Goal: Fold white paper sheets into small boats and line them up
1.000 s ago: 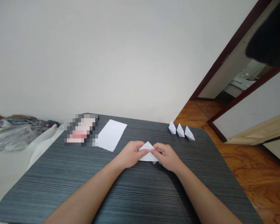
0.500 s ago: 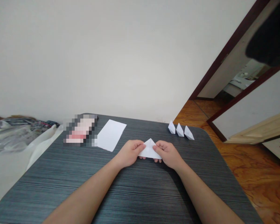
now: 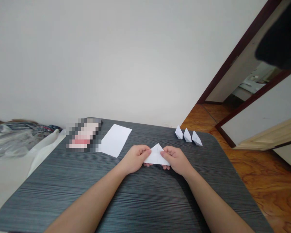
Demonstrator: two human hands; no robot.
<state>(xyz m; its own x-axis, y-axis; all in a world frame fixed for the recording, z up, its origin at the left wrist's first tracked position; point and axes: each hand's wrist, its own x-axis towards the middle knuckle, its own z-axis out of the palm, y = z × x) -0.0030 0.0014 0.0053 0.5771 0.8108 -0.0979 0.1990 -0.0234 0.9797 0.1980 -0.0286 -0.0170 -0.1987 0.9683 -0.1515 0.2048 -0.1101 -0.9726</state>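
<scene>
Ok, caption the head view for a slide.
Left hand and right hand hold a folded paper over a dark table; three folded shapes sit farther right.

The dark table [image 3: 140, 200] carries white paper [image 3: 117, 140] and three folded shapes [image 3: 187, 136].

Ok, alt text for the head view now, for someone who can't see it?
A left hand and right hand grip a folded white paper triangle over a dark table. Three small folded papers sit in a row, back right; a flat white sheet lies back left, beside a pixelated patch.
</scene>
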